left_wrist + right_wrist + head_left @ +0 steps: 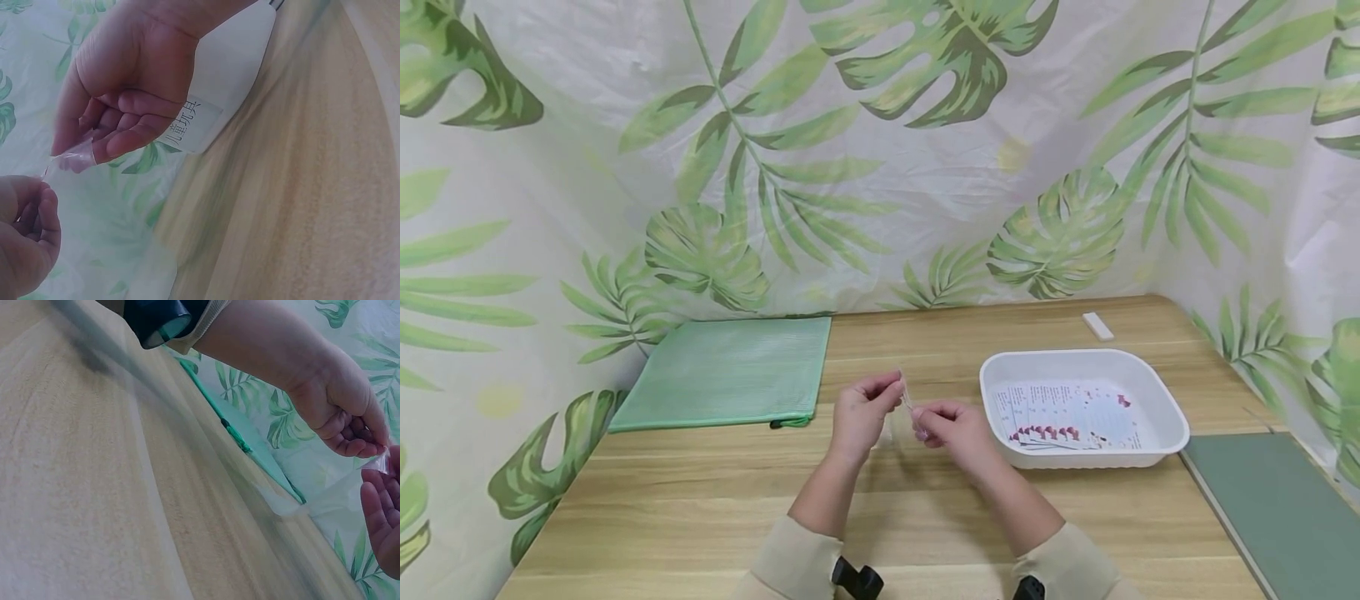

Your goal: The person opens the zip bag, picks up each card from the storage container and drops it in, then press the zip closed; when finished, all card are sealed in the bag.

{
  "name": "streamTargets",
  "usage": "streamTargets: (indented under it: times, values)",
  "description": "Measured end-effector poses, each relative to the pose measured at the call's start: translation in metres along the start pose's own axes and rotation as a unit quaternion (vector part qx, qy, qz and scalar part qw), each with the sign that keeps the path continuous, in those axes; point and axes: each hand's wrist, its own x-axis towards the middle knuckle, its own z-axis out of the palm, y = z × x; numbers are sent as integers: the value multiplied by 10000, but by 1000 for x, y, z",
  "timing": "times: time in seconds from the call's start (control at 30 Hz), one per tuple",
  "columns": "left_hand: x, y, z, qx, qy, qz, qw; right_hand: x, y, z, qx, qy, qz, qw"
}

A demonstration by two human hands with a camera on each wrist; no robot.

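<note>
Between my two hands is a small piece of clear plastic film (74, 156), thin and slightly crumpled. Thumb and fingertips of my left hand (859, 419) pinch its upper end in the head view. My right hand (957, 432) pinches the other end, a little lower and nearer the tray. In the right wrist view the film (377, 464) spans the short gap between the fingertips of both hands. Much of it is hidden behind the fingers. Both hands are raised over the wooden table (700, 500).
Right of my hands stands a white tray (1093, 459) holding several overlapping printed cards (1067, 417). A green mesh zip pouch (730, 371) lies back left. A small white block (1098, 326) sits behind the tray, and a grey-green board (1270, 500) lies at the right edge.
</note>
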Motion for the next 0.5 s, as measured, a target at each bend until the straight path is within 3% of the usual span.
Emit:
streamTargets:
  times: [0.17,0.37,0.5]
  values:
    - [-1,1,-2,104,-38,22,9999,2,-1,-2,-9,58,47,10000]
    - [-2,5,1,23,-298,30,9995,1,-2,0,-615,-97,-301,9976]
    - [-2,6,2,124,-474,-4,9988,2,0,1,-588,-67,-387,9975]
